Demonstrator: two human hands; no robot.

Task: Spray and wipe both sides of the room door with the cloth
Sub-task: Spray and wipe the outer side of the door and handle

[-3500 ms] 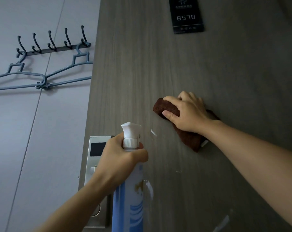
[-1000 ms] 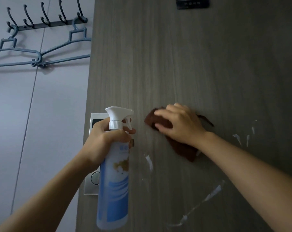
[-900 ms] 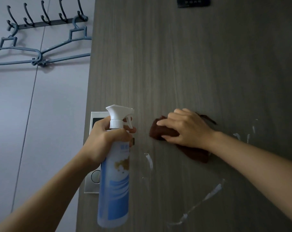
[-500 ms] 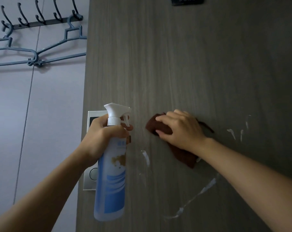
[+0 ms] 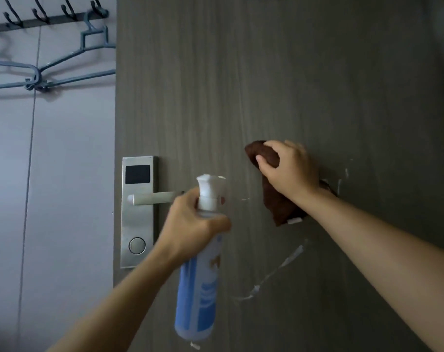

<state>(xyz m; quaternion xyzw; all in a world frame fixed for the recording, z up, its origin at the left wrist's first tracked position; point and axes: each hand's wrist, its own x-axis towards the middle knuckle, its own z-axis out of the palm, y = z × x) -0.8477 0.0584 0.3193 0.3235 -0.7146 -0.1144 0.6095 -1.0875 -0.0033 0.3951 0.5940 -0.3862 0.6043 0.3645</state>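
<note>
Where handling matters, nearest first: bottle (image 5: pixel 198 288), gripped around the neck by left hand (image 5: pixel 190 224), hanging upright just in front of door (image 5: pixel 304 85), nozzle aimed at the wood. Probably light plastic, stiff enough for a firm squeeze, likely slick when wet; best taken at the neck below the white trigger head, as now. Farther right, cloth (image 5: pixel 274 191), pinned flat against the door by right hand (image 5: pixel 289 171), fingers curled over its top edge, thumb pinching the left side. Soft, limp, bunching readily; best held wadded under the palm with steady pressure, loose tail hanging below. White streaks (image 5: pixel 287 262) below and right of the cloth, apparently unwiped. Left of the bottle, lock plate (image 5: pixel 138 224) with handle (image 5: pixel 152 198) at the door edge. Farthest left, hangers (image 5: pixel 50 64) on the wall.
</note>
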